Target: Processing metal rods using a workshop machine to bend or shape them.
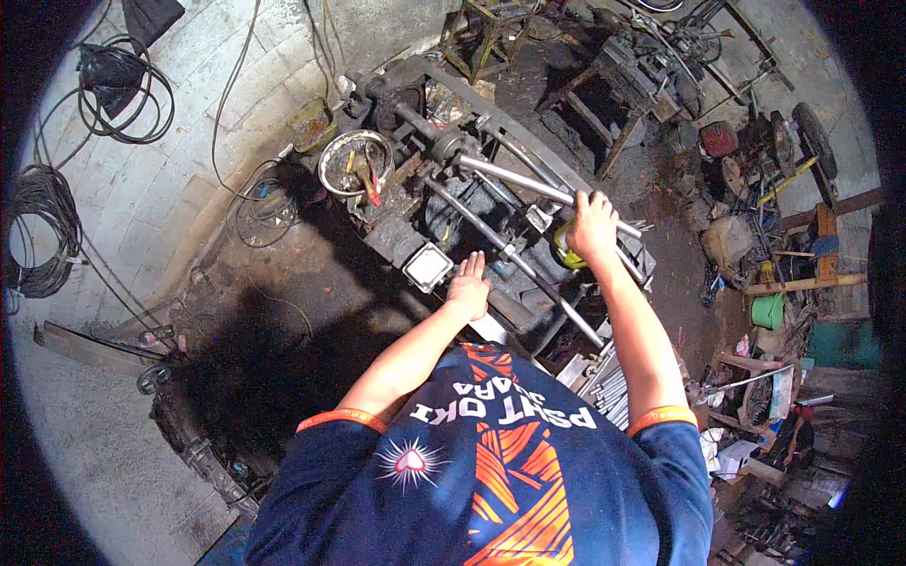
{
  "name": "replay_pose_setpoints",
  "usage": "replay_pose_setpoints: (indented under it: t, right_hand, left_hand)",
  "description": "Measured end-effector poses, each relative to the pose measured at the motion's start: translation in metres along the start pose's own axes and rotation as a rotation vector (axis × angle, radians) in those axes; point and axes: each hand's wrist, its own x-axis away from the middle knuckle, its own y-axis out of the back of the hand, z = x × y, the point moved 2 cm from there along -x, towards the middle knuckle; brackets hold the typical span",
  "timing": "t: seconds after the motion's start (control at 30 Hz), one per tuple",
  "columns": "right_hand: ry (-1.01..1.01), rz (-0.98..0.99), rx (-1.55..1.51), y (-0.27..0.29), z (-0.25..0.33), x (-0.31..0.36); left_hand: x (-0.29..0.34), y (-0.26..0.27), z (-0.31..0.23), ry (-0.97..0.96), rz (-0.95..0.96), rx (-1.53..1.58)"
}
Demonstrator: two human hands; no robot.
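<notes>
My right hand [593,228] is closed around a shiny metal tube [519,181] near its right end. The tube's other end meets the round, dark head [447,145] of a greasy machine [396,247]. My left hand [469,285] lies flat, its fingers stretched out and empty, by the machine's near edge. Just left of those fingers is a square box with a white face [427,268]. A long rod [472,219] runs across the machine between my hands. Something yellow-green [564,250] shows below my right hand, partly hidden.
A dirty bucket [324,170] with a red-tipped tool inside stands on the machine's far left. Several metal tubes [609,391] lie bundled beside my right forearm. Coiled cables [47,231] hang at the left wall. Clutter with a green container [769,311] fills the right side.
</notes>
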Motion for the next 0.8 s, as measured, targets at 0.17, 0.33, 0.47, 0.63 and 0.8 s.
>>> replay_pose_setpoints:
  t: [0.17,0.33,0.47,0.63,0.8]
  right_hand:
    - [-0.022,0.053,-0.015,0.000,-0.003,0.000]
    - [-0.004,-0.022,-0.022,-0.003,-0.003,0.003]
    - [-0.022,0.002,-0.035,0.000,-0.003,0.003]
    - [-0.021,0.016,-0.008,0.004,0.000,0.004]
    - [-0.028,0.038,0.000,0.005,0.001,0.003]
  left_hand:
    - [0.004,0.011,-0.002,-0.016,0.085,0.022]
    - [0.000,-0.006,0.001,-0.012,-0.031,0.028]
    - [-0.002,-0.004,0.001,-0.012,-0.002,0.006]
    - [0.000,0.000,0.000,-0.006,0.072,0.040]
    - [-0.001,-0.005,0.001,-0.019,0.006,-0.006]
